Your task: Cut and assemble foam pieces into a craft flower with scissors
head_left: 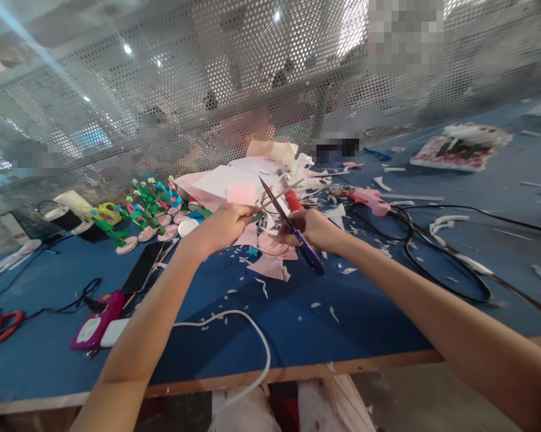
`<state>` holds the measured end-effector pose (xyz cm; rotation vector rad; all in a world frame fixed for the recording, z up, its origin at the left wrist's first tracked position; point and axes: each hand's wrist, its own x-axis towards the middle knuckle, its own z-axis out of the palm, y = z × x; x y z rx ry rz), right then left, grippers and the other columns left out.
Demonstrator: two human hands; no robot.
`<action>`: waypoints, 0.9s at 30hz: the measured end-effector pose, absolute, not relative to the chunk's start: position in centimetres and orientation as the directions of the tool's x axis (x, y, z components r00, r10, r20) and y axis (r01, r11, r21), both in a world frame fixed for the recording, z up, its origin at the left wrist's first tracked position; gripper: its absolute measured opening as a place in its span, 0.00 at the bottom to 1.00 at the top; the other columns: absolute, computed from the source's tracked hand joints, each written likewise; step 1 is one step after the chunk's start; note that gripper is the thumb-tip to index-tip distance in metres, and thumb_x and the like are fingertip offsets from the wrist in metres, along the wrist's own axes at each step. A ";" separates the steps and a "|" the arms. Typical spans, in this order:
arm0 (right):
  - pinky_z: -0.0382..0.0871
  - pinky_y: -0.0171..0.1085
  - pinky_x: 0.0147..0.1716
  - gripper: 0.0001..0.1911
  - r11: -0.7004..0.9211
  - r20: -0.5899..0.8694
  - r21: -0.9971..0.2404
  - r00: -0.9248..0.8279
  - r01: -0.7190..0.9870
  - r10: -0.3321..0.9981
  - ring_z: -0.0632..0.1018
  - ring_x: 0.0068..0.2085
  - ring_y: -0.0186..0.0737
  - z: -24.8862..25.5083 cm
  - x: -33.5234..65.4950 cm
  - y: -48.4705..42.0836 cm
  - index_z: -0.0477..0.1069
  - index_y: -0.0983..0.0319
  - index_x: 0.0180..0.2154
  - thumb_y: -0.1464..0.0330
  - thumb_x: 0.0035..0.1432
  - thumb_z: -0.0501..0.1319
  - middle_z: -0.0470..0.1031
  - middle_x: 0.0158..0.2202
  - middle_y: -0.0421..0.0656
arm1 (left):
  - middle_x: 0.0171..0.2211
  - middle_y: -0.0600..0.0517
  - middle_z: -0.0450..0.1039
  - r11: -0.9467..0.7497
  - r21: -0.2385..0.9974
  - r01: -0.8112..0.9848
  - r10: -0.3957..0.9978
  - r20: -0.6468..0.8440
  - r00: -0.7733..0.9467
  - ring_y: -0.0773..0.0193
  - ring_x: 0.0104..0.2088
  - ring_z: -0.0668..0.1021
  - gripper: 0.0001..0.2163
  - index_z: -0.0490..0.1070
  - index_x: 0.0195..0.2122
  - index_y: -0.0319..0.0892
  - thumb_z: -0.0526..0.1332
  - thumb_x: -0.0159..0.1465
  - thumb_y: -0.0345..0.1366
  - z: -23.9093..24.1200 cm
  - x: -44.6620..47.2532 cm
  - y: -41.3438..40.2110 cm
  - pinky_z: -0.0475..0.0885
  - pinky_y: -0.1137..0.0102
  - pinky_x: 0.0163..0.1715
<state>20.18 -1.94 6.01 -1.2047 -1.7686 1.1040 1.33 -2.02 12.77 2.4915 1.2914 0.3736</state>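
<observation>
My right hand [313, 229] is closed around a pair of scissors [307, 249]; the blue handle points down toward me and the dark blades angle up and left. To its left, my left hand [234, 221] has its fingers pinched together, and what they hold is too small to make out. A pink paper piece [241, 193] shows just behind the left fingers. Beneath the hands lie a round pink disc [273, 243] and a cut pink paper scrap [268, 267]. Behind the right hand is a red object [292, 201], partly hidden.
Small paper plants [151, 207] on round pink bases stand at left. A phone [143, 268], a purple power strip [97, 324] and a white cable [252, 321] lie nearer. A pink glue gun [372, 201] with black cord [409, 252] lies right. White paper sheets [230, 180] are piled behind.
</observation>
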 end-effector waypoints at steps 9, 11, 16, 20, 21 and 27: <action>0.65 0.34 0.26 0.14 0.261 0.033 -0.872 -0.482 0.414 0.876 0.71 0.27 0.37 6.2 21.3 -1.7 0.70 0.64 0.23 0.61 0.34 0.67 0.71 0.22 0.42 | 0.18 0.53 0.69 -0.534 0.425 0.731 0.812 0.017 0.583 0.68 0.24 0.71 0.16 0.70 0.47 0.37 0.49 0.61 0.29 12.7 1.9 -2.5 0.65 0.74 0.30; 0.66 0.34 0.27 0.14 0.284 0.009 -0.850 -0.529 0.443 0.849 0.73 0.28 0.39 6.1 21.6 -1.5 0.72 0.64 0.25 0.62 0.34 0.67 0.72 0.24 0.43 | 0.20 0.52 0.71 -0.556 0.423 0.715 0.796 0.024 0.605 0.68 0.25 0.71 0.17 0.70 0.48 0.38 0.48 0.61 0.30 12.4 1.8 -2.4 0.65 0.75 0.30; 0.67 0.34 0.30 0.19 0.309 -0.047 -0.801 -0.569 0.513 0.821 0.74 0.32 0.41 6.4 22.1 -1.6 0.74 0.64 0.33 0.62 0.35 0.67 0.75 0.30 0.45 | 0.29 0.49 0.75 -0.588 0.417 0.693 0.774 0.042 0.631 0.68 0.27 0.71 0.17 0.69 0.49 0.40 0.48 0.61 0.31 11.9 1.8 -2.2 0.65 0.75 0.31; 0.66 0.34 0.32 0.23 0.341 -0.034 -0.803 -0.608 0.490 0.794 0.74 0.33 0.41 6.1 22.3 -1.1 0.74 0.65 0.36 0.60 0.36 0.67 0.75 0.30 0.45 | 0.32 0.48 0.75 -0.584 0.412 0.700 0.777 0.035 0.628 0.68 0.29 0.72 0.17 0.69 0.48 0.40 0.48 0.61 0.31 12.0 1.8 -2.3 0.65 0.74 0.33; 0.66 0.34 0.32 0.24 0.343 -0.029 -0.810 -0.617 0.476 0.787 0.74 0.33 0.41 5.9 22.3 -1.0 0.74 0.65 0.37 0.59 0.37 0.66 0.74 0.30 0.45 | 0.32 0.48 0.75 -0.581 0.408 0.704 0.779 0.028 0.627 0.68 0.29 0.72 0.17 0.69 0.48 0.40 0.48 0.61 0.30 12.0 1.8 -2.3 0.65 0.74 0.33; 0.65 0.35 0.31 0.25 0.277 -0.040 -0.840 -0.564 0.466 0.825 0.73 0.33 0.40 5.7 22.0 -1.1 0.73 0.66 0.39 0.56 0.40 0.65 0.73 0.31 0.45 | 0.29 0.48 0.75 -0.558 0.393 0.731 0.794 -0.002 0.608 0.67 0.29 0.72 0.18 0.69 0.49 0.38 0.48 0.60 0.29 12.2 1.7 -2.3 0.65 0.74 0.34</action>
